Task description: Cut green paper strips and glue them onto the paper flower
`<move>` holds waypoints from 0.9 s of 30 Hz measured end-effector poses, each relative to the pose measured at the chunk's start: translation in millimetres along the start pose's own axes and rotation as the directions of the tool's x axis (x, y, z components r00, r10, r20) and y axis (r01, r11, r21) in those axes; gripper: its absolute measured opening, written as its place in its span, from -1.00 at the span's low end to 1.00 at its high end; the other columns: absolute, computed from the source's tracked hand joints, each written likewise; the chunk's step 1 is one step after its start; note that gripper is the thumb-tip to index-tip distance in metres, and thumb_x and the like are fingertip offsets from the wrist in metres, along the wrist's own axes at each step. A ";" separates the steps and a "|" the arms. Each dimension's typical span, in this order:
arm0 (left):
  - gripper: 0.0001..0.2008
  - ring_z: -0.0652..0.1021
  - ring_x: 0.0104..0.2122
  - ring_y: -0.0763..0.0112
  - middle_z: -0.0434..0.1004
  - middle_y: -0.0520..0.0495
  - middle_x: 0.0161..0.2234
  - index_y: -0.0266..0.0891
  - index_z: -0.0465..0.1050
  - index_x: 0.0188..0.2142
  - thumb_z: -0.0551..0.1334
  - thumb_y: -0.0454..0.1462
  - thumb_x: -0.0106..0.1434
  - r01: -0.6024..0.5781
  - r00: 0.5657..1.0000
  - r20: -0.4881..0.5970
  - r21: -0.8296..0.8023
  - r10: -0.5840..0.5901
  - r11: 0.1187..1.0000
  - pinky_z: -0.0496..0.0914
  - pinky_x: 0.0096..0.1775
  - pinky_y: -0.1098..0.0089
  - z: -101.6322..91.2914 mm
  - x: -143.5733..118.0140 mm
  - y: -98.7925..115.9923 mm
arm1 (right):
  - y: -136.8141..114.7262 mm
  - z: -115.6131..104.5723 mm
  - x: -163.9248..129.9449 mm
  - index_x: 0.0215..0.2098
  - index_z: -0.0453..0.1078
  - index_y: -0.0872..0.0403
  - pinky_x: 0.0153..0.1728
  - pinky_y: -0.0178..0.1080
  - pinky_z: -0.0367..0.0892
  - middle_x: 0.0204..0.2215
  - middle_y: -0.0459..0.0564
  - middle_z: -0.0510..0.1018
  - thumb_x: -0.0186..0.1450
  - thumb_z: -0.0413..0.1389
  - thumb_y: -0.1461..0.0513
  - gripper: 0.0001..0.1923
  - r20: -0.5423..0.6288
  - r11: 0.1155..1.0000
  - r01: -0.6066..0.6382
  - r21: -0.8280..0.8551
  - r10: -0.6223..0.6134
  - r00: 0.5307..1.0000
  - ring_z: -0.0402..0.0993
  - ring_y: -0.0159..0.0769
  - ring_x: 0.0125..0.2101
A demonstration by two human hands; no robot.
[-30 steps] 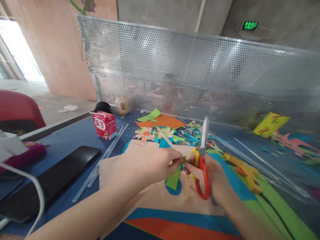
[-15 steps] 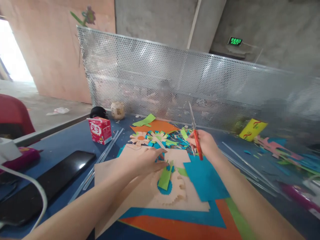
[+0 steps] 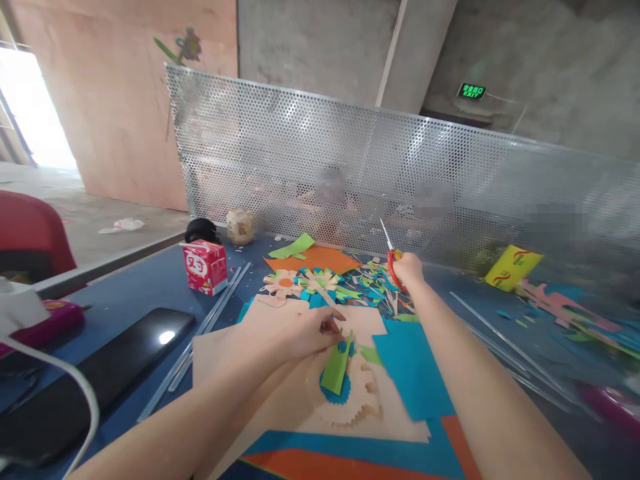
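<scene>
The left hand [image 3: 305, 331] is resting low over the pale peach paper sheet [image 3: 280, 373], its thumb and forefinger pinching together at the upper end of a narrow strip of lime-green paper [image 3: 336, 367] — or so it seems, since the fingertips are small in this view and the contact itself is hard to make out. The strip is lying with its long axis running from the fingers down and slightly toward the person, its lower end crossing a round blue paper disc with a fringed edge [image 3: 334, 392], which is sitting on a scalloped peach paper circle [image 3: 357, 400]. The right hand [image 3: 407, 268] is reaching well away from all this, out toward the far side of the blue table [image 3: 145, 280], fingers clenched around the red and yellow handles of a pair of scissors [image 3: 391, 253] whose blades are pointing up and away toward the perforated metal screen [image 3: 350, 160]. So the left hand is the near one by a wide margin — the scissors are lying up and to the right of the strip, across a square sheet of teal paper [image 3: 410, 373] and a litter of coloured paper flowers and offcuts [image 3: 320, 280].
</scene>
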State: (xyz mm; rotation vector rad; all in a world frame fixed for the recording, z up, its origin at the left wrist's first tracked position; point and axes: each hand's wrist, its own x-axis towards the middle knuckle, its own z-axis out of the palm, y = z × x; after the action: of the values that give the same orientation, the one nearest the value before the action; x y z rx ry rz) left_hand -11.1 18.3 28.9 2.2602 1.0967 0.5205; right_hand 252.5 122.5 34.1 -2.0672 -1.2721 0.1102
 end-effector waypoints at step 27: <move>-0.71 0.52 -0.40 0.49 0.49 -0.02 -0.42 -0.30 0.33 -0.35 0.34 -0.24 -0.05 -0.168 0.949 -0.307 -0.688 -0.073 0.706 0.39 -0.24 0.42 -5.8 8.1 -22.2 | -38.0 -5.9 -172.1 -0.47 0.22 0.06 -0.63 -0.37 0.30 -0.59 -0.21 0.37 0.03 0.22 0.10 -0.71 0.415 0.670 -0.011 0.742 -0.446 0.793 0.34 -0.44 -0.67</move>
State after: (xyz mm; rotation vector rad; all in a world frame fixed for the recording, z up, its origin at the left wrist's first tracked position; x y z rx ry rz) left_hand -22.6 37.8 19.9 1.5402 0.7737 1.1414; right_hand 137.7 -9.9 14.0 -1.1780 -1.4989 1.0264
